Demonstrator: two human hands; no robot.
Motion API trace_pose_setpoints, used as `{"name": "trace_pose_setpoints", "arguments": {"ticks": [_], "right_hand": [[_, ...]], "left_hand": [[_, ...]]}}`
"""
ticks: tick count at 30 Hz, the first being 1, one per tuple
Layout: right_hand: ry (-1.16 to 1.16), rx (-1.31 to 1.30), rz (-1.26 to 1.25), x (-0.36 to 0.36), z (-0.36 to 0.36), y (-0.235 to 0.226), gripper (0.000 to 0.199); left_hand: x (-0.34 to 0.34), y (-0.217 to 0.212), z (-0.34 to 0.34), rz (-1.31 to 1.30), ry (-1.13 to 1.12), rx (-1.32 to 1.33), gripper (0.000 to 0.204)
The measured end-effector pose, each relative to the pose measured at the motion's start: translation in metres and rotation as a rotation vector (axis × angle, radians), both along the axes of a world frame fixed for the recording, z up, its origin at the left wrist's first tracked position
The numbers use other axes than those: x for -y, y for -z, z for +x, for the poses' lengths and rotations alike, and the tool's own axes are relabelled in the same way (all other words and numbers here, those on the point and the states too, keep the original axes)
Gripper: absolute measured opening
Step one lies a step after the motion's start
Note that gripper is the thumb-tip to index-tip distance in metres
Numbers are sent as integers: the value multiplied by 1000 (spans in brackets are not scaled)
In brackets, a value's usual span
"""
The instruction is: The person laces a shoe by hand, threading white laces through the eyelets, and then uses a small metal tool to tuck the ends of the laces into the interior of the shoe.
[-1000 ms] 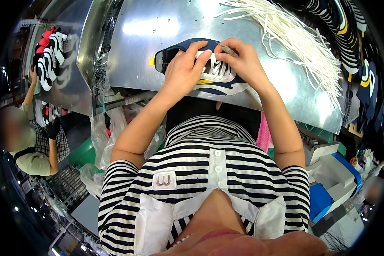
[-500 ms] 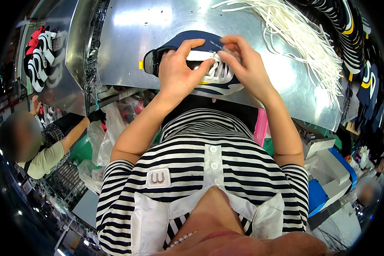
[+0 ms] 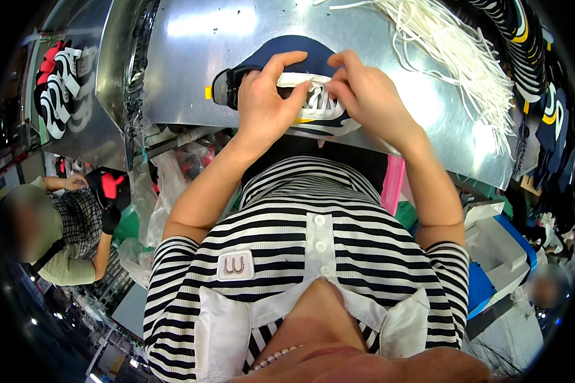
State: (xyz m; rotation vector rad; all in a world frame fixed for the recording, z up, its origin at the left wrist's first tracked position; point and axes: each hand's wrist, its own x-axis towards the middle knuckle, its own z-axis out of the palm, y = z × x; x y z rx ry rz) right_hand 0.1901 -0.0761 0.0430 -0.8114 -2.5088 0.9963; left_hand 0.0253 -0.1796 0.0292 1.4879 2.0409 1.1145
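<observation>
A navy shoe upper [image 3: 300, 46] with white and yellow trim lies on its side on the metal table before me, its dark heel collar toward the left. A white shoelace [image 3: 318, 101] crosses its eyelet area. My left hand [image 3: 262, 105] grips the upper, the thumb by the lacing and the index finger stretched over the navy side. At the toe-side end of the lacing, my right hand [image 3: 374, 96] is closed, thumb and fingertips pinched at the lace. The lace's end is hidden by those fingers.
Loose white laces [image 3: 453, 70] lie in a heap at the table's right. Beyond them hang several navy uppers [image 3: 552, 118]. Red, black and white uppers [image 3: 56, 96] sit on the left metal surface [image 3: 86, 134]. A co-worker [image 3: 67, 223] is at the left; a pink basket [image 3: 391, 185] stands below the table edge.
My right hand has closed its fingers nearer the lacing and turned slightly. My left hand keeps its grip. The co-worker's arms have drawn back from the table, with a red and black piece beside them.
</observation>
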Motion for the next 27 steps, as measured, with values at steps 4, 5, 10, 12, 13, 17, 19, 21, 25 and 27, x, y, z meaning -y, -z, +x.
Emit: {"name": "trace_pose_setpoints", "arguments": {"ticks": [4,5,10,12,13,17,19,21,25,27], "right_hand": [[-74,213,155,3,-29,-8,28],[-69,226,205,9,-36,-5,27],[-58,277,214,7,-32,-4,27],[-32,191,145,1,-10,-25,24],[32,223,123,1,5,-31,23],[224,-170,-83,1,9,-7,22],[265,-256,-259,7,-3,15,25],[298,-316,-277,10,-10,30,26],[410,-308,-247,7,-13,39,23],[464,-434,-362,7,-16,43,21]], "left_hand": [[2,2,7,83,-3,-24,30],[0,2,7,95,-5,36,29],[2,17,-7,136,32,154,36],[3,12,-9,157,39,230,39],[4,7,-10,90,-2,398,41],[-4,4,-6,31,30,388,42],[-10,9,2,45,13,210,42],[-15,7,5,21,-35,133,44],[-16,-14,-14,-190,191,541,52],[-10,-26,-26,-295,349,824,55]]}}
